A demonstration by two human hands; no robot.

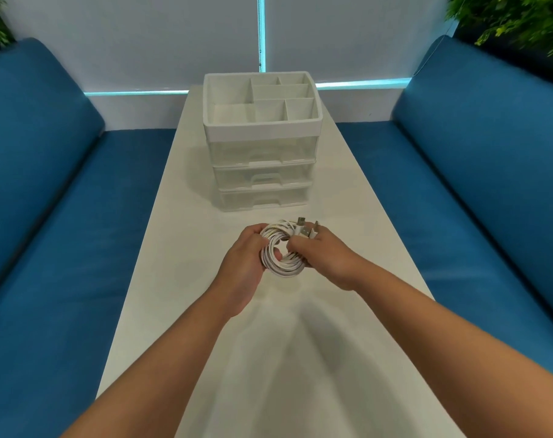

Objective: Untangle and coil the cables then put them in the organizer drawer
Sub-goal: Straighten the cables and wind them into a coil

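Coiling looks essentially done: white cables [279,251] form one ring held above the table [180,216], midway along its length. Left hand [245,263] curls round the coil's left side, thumb through the centre; right hand [324,259] pinches the right side near the plug ends [305,228] (loose, sticking up). Organizer [262,143] stands toward the far edge, all three drawers closed. Left to do: open a drawer and stow the coil.

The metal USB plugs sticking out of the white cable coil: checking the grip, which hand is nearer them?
Right. The right hand sits just beneath the metal USB plugs; the left hand grips the white cable coil's opposite side.
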